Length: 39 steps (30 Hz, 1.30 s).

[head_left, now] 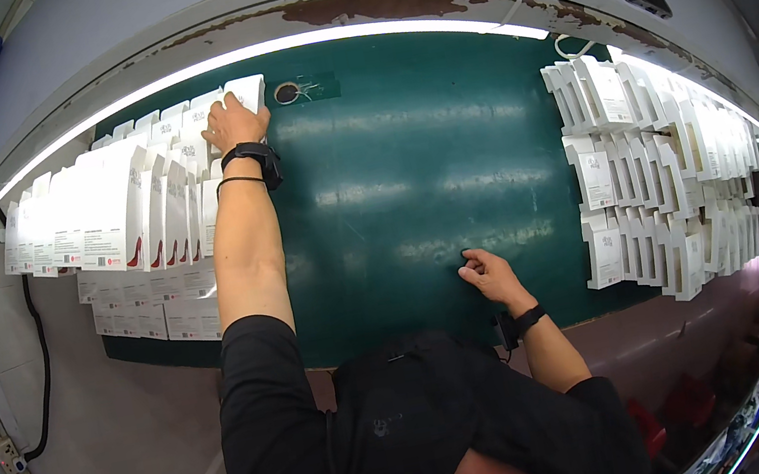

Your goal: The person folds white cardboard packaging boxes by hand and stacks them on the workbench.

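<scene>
Observed left hand (234, 124) bent over white box (248, 90) at back of left rows (99, 213) on green table (366, 160), touching it; cannot tell whether gripping. Noted right hand (493, 278) near table's front edge, loosely curled, narrow gap at thumb. Saw cartons (594, 171) along right side.

The person wears a plain black shirt (406, 390) with short sleeves (257, 360) and a small, faint grey marking (389, 425) on its front, too blurred to read. Both the left hand (234, 122) and the right hand (491, 278) are ungloved. A black strap (253, 152) with a dark, blocky device (271, 170) circles the left wrist — a thin black band (237, 180) sits just nearer — and a similar black strap and boxy unit (507, 330) are on the right.
</scene>
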{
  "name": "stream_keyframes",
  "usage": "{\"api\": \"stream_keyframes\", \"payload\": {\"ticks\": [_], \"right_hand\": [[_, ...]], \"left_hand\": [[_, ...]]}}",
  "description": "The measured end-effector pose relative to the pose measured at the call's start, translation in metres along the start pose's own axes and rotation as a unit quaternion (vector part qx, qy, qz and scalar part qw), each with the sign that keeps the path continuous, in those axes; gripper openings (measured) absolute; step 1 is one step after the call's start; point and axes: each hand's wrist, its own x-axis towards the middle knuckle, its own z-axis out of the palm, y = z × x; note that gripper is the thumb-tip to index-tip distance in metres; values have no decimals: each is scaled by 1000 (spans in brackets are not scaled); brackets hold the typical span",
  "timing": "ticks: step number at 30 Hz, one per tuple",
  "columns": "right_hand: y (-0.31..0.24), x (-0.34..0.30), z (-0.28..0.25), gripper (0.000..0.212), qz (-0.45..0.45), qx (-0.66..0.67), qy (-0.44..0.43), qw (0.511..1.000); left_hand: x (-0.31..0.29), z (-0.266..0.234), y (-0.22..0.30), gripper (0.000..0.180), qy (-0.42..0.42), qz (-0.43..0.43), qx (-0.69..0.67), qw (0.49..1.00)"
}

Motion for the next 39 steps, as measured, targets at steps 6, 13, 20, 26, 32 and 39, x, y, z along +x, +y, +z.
{"api": "stream_keyframes", "payload": {"ticks": [6, 13, 20, 26, 32, 39], "right_hand": [[2, -3, -2, 50, -9, -33, 0, 999], [10, -7, 0, 50, -5, -34, 6, 999], [8, -9, 0, 50, -1, -41, 8, 999], [13, -8, 3, 50, -15, -46, 2, 999], [12, -10, 2, 50, -27, -40, 0, 999], [15, -14, 2, 50, -52, -59, -24, 997]], "left_hand": [[-8, -14, 4, 66, -56, -2, 32, 998], [-6, -17, 5, 67, -60, 0, 42, 997], [-7, -20, 2, 67, -68, 4, -12, 998], [-16, -40, 1, 68, 17, 40, -83, 996], [-100, -86, -24, 70, 127, 120, -118, 978], [-175, -108, -90, 69, 82, 74, -97, 989]]}}
